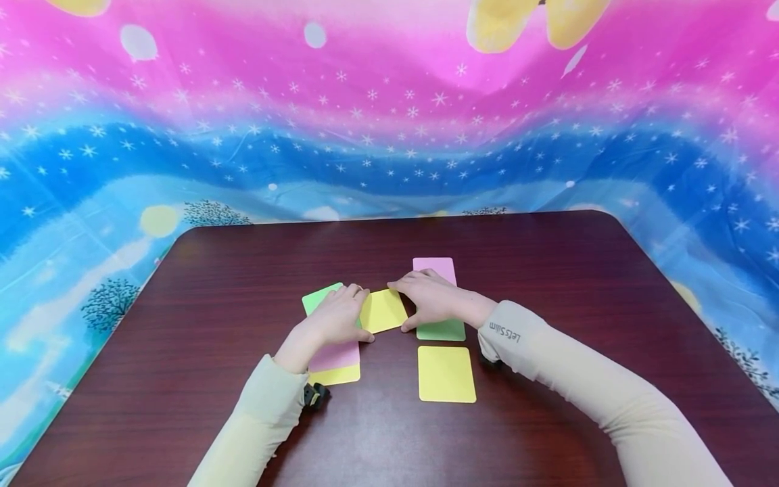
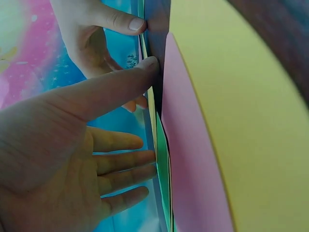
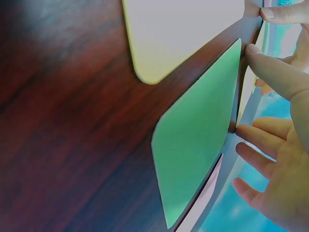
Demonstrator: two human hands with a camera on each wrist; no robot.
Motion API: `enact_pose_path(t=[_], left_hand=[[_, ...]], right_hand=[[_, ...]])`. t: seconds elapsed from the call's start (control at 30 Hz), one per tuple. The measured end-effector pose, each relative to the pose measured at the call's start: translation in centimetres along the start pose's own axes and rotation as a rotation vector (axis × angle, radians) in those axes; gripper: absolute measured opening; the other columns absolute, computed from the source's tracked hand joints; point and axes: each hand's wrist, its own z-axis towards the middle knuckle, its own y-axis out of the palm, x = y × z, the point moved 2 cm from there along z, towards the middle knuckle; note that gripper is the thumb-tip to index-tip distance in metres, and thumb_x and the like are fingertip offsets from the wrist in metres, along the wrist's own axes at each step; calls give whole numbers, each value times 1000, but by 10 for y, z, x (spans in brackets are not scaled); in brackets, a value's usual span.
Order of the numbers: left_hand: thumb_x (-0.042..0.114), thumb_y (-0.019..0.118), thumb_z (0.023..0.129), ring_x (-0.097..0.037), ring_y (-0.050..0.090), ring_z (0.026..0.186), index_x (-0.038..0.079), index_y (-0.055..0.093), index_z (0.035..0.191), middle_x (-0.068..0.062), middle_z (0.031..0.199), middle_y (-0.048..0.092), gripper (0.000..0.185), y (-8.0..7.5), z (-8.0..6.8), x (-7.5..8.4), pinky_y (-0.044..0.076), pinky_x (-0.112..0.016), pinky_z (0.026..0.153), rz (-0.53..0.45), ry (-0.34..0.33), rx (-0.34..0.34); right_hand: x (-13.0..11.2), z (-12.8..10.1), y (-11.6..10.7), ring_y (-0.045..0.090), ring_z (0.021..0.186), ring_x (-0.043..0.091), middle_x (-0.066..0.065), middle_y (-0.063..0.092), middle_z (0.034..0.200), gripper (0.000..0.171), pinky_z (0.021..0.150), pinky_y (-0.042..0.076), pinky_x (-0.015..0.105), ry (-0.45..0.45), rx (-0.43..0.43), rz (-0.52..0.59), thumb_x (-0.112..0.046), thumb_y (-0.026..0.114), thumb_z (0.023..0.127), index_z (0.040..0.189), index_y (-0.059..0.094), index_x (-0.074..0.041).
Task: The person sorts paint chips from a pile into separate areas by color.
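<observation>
The middle yellow card (image 1: pixel 383 310) lies about midway between the left and right edges of the worktop (image 1: pixel 377 439), short of the far edge; it is judged thin, light and easily creased, liable to slide on the glossy surface, and best taken by its opposite edges. The left hand (image 1: pixel 337 314) is at its left edge and the right hand (image 1: pixel 433 297) at its right, thumbs on the near side, both with fingers extended and clenched round nothing; firmness of contact cannot be told. A pink card (image 1: pixel 435 268) and a green card (image 1: pixel 441 331) lie partly beneath the right hand.
</observation>
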Motion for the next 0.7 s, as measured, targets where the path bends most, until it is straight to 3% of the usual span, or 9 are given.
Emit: enact_pose_path(t=[0.37,0.7], left_hand=[[41,74,71,-27,44,111,-2,41,132,-13,121,47,82,0,1,2,36,-41,93,-30,16,-11],[39,78,67,-23,44,98,-4,44,129,-11,112,45,82,2,3,-1,36,-36,87,-54,42,46]], right_hand=[[1,1,2,43,121,20,2,51,129,82,102,26,46,-8,28,-3,-51,73,67,135,44,-13],[2,3,2,41,122,19,3,48,130,82,102,27,46,-6,17,0,-52,71,69,134,44,-12]])
